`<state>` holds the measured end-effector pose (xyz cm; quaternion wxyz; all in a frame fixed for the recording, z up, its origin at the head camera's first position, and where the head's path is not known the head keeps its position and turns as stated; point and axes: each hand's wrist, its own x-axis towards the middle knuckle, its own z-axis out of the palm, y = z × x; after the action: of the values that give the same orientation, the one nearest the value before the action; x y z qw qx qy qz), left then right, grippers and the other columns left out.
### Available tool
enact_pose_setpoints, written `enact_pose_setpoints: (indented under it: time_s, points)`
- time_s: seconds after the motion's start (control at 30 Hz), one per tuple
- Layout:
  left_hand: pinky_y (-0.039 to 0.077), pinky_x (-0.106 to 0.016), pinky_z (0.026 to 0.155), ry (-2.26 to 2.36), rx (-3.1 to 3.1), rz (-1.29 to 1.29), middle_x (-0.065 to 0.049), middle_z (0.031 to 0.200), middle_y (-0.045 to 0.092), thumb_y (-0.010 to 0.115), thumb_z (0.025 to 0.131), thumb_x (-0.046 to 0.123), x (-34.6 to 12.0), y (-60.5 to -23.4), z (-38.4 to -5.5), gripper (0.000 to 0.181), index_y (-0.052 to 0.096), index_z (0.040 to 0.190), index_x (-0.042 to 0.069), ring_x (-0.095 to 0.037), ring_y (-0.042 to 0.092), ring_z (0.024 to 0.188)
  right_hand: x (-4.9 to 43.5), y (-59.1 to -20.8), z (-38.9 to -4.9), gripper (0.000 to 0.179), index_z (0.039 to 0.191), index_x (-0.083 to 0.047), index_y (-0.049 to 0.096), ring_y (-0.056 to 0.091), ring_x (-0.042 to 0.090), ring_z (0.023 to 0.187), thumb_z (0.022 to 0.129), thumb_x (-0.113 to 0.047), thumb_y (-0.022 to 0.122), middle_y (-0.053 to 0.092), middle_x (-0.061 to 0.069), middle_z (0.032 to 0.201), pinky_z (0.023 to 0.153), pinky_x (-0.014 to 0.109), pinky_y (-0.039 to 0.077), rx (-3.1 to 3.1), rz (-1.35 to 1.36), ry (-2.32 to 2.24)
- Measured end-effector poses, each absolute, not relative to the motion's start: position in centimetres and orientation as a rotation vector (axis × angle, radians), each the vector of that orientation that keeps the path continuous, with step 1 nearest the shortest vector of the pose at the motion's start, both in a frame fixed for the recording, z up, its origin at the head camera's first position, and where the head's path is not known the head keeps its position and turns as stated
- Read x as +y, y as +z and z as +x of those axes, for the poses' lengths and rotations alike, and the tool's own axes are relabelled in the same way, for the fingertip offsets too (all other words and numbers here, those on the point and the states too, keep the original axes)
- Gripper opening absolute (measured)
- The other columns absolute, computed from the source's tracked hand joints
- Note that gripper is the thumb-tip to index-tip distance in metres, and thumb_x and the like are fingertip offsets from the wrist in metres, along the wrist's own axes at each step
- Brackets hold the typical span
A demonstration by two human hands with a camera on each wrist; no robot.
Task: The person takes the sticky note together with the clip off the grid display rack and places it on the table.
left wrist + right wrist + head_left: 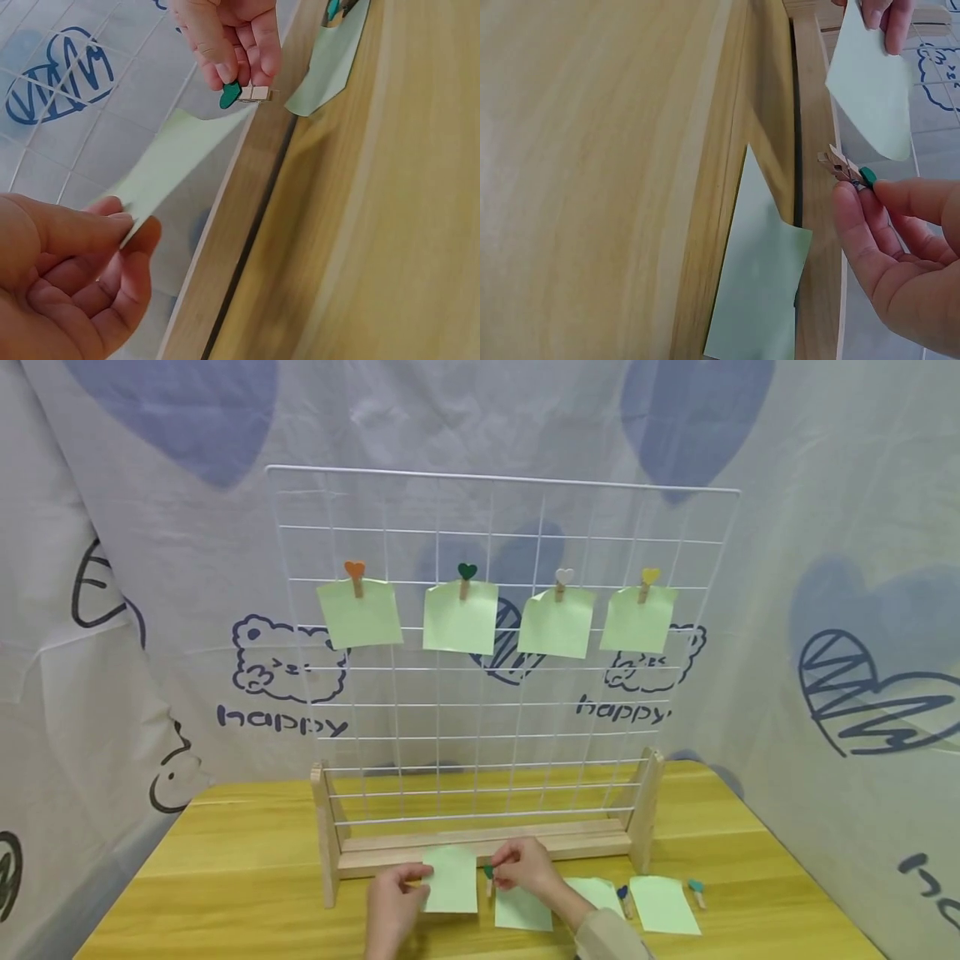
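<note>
My left hand (396,902) pinches a pale green sticky note (452,881) by its left edge, between thumb and fingers, in front of the rack's wooden base. Just to the right, my right hand (525,867) pinches a small wooden clothespin (840,166) by its end with the dark green heart (231,94). The clothespin is close to the note's free edge; in the right wrist view the two are apart. Below my right hand another green note (522,912) lies on the table.
A white wire grid rack (480,703) stands on wooden feet (327,839). Several notes hang clipped along it, one under an orange heart clothespin (356,578). At right lie more notes (664,905), a blue-heart clothespin (626,902) and a teal-heart clothespin (697,893) on the wooden table (225,860).
</note>
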<state>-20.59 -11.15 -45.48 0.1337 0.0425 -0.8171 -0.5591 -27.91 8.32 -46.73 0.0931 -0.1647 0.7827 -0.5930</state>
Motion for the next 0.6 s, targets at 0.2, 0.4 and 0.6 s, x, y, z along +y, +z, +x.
enact_pose_setpoints:
  time_s: [0.2, 0.4, 0.6]
  points:
    - [0.044, -0.024, 0.051, -1.606, -2.450, 0.081, -0.015, 0.084, 0.063, 0.061, 0.069, -0.010, -11.4, -46.1, -20.7, 0.018, 0.065, 0.086, -0.006, -0.014, 0.051, 0.061, 8.1, -47.1, -27.9, 0.005, 0.077, 0.013, 0.057, 0.060, 0.017, 0.053, 0.073, 0.015, 0.058, 0.060, 0.011, 0.064, 0.051, 0.030, 0.052, 2.363, -0.465, -1.708]
    - [0.045, -0.029, 0.056, -1.565, -2.536, 0.125, -0.012, 0.081, 0.062, 0.061, 0.067, -0.011, -11.5, -46.5, -20.9, 0.019, 0.065, 0.085, -0.006, -0.015, 0.053, 0.065, 8.0, -47.5, -27.9, 0.008, 0.073, 0.010, 0.058, 0.059, 0.017, 0.050, 0.070, 0.017, 0.058, 0.060, 0.011, 0.062, 0.049, 0.030, 0.051, 2.374, -0.458, -1.676]
    - [0.046, -0.032, 0.060, -1.530, -2.561, 0.109, -0.012, 0.078, 0.062, 0.060, 0.064, -0.012, -11.5, -47.0, -21.1, 0.020, 0.065, 0.084, -0.008, -0.019, 0.055, 0.070, 7.7, -48.0, -28.3, 0.011, 0.069, 0.006, 0.057, 0.057, 0.015, 0.047, 0.070, 0.017, 0.059, 0.059, 0.009, 0.059, 0.047, 0.029, 0.051, 2.376, -0.456, -1.640]
